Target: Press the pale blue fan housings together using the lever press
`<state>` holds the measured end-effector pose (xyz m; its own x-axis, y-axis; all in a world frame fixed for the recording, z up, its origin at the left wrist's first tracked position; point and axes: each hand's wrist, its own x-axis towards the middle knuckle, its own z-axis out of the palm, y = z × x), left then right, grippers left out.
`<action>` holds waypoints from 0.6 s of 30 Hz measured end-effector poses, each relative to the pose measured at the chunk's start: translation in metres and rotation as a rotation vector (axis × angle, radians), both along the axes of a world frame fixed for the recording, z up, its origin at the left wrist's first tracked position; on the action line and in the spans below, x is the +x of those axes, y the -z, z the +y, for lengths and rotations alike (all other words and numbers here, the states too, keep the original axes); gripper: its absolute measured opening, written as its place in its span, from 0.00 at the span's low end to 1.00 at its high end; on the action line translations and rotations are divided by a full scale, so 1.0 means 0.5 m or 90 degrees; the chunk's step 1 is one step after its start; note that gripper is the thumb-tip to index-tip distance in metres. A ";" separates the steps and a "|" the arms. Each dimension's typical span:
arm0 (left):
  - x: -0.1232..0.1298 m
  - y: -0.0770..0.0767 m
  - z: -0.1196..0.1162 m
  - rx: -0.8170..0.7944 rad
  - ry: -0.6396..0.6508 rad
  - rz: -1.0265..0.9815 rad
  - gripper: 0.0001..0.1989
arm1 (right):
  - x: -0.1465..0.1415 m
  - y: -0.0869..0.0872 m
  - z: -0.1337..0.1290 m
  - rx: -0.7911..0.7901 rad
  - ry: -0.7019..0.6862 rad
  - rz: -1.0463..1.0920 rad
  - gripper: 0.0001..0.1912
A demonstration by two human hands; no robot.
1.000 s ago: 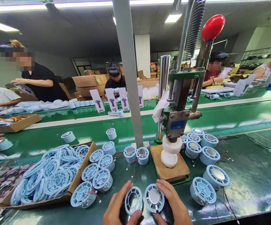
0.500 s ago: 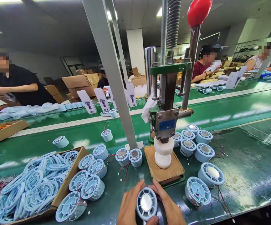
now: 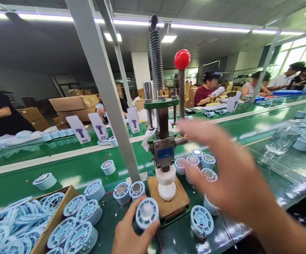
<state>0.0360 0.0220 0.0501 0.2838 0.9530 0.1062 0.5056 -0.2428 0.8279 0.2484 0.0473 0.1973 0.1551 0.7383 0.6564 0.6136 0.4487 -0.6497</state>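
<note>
My left hand (image 3: 134,227) grips a light blue round fan housing (image 3: 147,213) with a silver disc at its centre, just in front of the press. My right hand (image 3: 222,169) is raised and blurred, fingers apart and nothing in them, to the right of the hand press (image 3: 164,151). The press's red ball handle (image 3: 182,59) stands above that hand. Two white round blocks, an upper die (image 3: 165,175) and a lower die (image 3: 166,191), sit one over the other above a brown board (image 3: 153,187).
A cardboard box (image 3: 52,220) of light blue rings stands at left, with several housings (image 3: 88,211) beside it. More housings (image 3: 202,221) lie right of the press. A grey post (image 3: 107,88) rises behind. Across the green conveyor (image 3: 70,158), people work among white boxes (image 3: 78,129).
My right hand has left the housing and risen to the right, toward the press handle. My left hand keeps the housing and has moved up-left in view. The camera has tilted upward.
</note>
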 end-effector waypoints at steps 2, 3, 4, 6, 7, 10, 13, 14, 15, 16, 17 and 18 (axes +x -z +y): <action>0.044 -0.047 0.037 0.007 -0.010 -0.036 0.30 | 0.060 -0.131 0.042 0.053 -0.007 0.022 0.17; 0.068 -0.063 0.052 0.005 -0.004 -0.064 0.31 | 0.087 -0.186 0.056 0.079 -0.009 0.032 0.16; 0.091 -0.072 0.064 -0.001 0.017 -0.095 0.31 | 0.109 -0.230 0.067 0.103 -0.009 0.039 0.15; 0.132 -0.077 0.082 -0.016 0.067 -0.149 0.31 | 0.141 -0.288 0.082 0.139 -0.003 0.046 0.13; 0.148 -0.074 0.088 -0.026 0.090 -0.170 0.30 | 0.151 -0.303 0.089 0.153 -0.001 0.047 0.13; 0.176 -0.057 0.097 -0.051 0.147 -0.202 0.28 | 0.162 -0.318 0.112 0.183 -0.004 0.059 0.14; 0.178 -0.035 0.096 -0.063 0.160 -0.208 0.29 | 0.160 -0.325 0.102 0.196 0.023 0.070 0.14; 0.176 -0.026 0.092 -0.062 0.154 -0.206 0.31 | 0.157 -0.324 0.080 0.202 0.035 0.061 0.15; 0.174 -0.018 0.088 -0.057 0.144 -0.203 0.32 | 0.152 -0.317 0.045 0.211 0.040 0.046 0.16; 0.171 -0.009 0.083 -0.050 0.131 -0.200 0.34 | 0.143 -0.301 -0.001 0.226 0.032 0.028 0.16; 0.170 0.000 0.077 -0.042 0.119 -0.196 0.36 | 0.130 -0.273 -0.057 0.247 0.026 0.008 0.16; 0.169 0.008 0.071 -0.032 0.109 -0.188 0.38 | 0.114 -0.231 -0.118 0.263 0.023 -0.014 0.15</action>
<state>0.1204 0.0576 0.0459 0.4035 0.9004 0.1625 0.1973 -0.2590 0.9455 0.3052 -0.0115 0.3127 0.1582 0.4058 0.9002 0.6456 0.6473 -0.4053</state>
